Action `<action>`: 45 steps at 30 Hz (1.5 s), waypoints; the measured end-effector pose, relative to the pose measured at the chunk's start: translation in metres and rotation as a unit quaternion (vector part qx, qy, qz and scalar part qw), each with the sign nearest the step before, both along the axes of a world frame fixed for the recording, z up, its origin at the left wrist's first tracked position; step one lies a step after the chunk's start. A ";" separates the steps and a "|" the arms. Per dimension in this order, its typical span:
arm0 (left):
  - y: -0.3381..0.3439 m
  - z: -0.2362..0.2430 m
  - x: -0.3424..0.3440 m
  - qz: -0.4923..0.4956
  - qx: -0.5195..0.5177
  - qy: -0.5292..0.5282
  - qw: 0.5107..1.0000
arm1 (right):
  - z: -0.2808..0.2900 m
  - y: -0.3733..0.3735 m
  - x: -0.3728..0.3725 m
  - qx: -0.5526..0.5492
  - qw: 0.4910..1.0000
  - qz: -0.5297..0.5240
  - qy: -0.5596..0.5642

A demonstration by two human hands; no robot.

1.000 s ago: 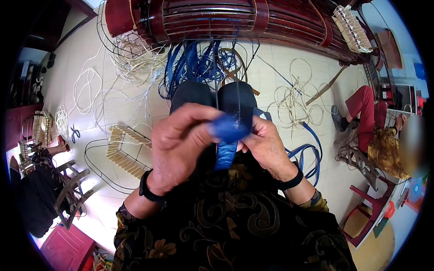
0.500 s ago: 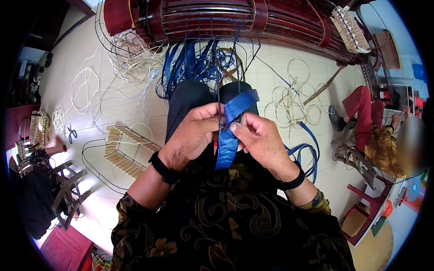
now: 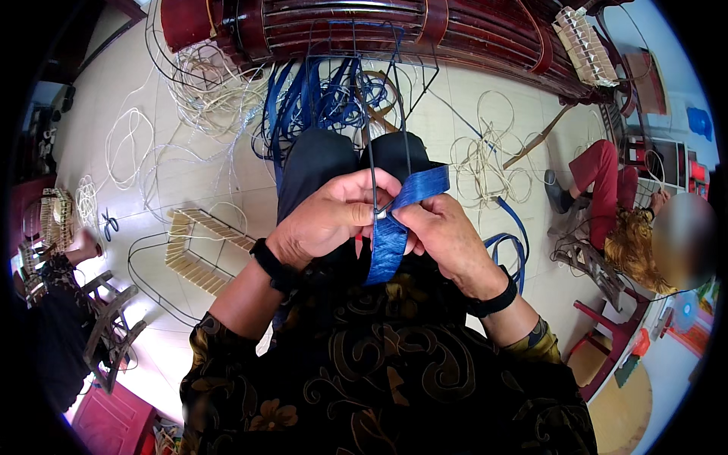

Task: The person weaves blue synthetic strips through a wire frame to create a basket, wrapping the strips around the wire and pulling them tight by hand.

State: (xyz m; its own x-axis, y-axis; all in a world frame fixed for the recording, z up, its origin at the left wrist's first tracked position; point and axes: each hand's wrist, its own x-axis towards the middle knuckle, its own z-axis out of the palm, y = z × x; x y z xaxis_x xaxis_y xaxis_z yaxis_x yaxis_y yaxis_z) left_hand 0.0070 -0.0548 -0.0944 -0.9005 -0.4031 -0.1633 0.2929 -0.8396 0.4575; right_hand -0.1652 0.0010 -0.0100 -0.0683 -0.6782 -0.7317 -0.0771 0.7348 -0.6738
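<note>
A wide blue woven strip [image 3: 387,258] is bent around the near end of a black wire frame [image 3: 407,144] above my lap. My left hand [image 3: 326,216] pinches the frame's thin bar between thumb and fingers, right beside the strip. With thumb and fingers closed, my right hand [image 3: 449,239] grips the strip at its bend. The strip's upper end sticks out to the right over that hand, while its lower part hangs toward my shirt. The fingertips partly hide where strip and wire meet.
Blue strips [image 3: 315,98] lie heaped beyond my knees, with pale cord coils [image 3: 208,83] beside them. A dark red slatted bench [image 3: 341,30] spans the far side. A partly wrapped frame [image 3: 189,262] and scissors [image 3: 111,222] lie left. Another person [image 3: 595,178] sits right.
The strip's upper end has swung right and down, now lying flatter over my right hand. My left fingers stay at the wire. The whole view has shifted slightly.
</note>
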 end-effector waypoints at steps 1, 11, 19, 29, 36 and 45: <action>-0.003 -0.002 -0.001 -0.008 0.008 0.022 1.000 | -0.002 0.000 0.000 0.000 1.000 -0.001 -0.004; -0.020 -0.004 -0.002 -0.062 -0.092 0.026 0.994 | -0.006 0.005 -0.001 -0.024 0.999 0.003 0.033; 0.006 -0.014 -0.011 0.019 0.043 0.033 0.998 | -0.004 0.007 0.002 -0.016 0.998 -0.057 0.006; 0.012 -0.012 -0.018 0.021 -0.011 -0.026 0.999 | -0.002 0.010 -0.019 -0.229 0.946 -0.196 -0.120; 0.012 0.002 -0.027 0.030 -0.041 -0.068 0.996 | -0.009 0.017 -0.010 -0.283 0.942 -0.177 0.046; 0.007 0.009 -0.026 0.021 -0.109 -0.093 0.989 | -0.001 0.021 -0.009 -0.252 0.950 -0.041 0.179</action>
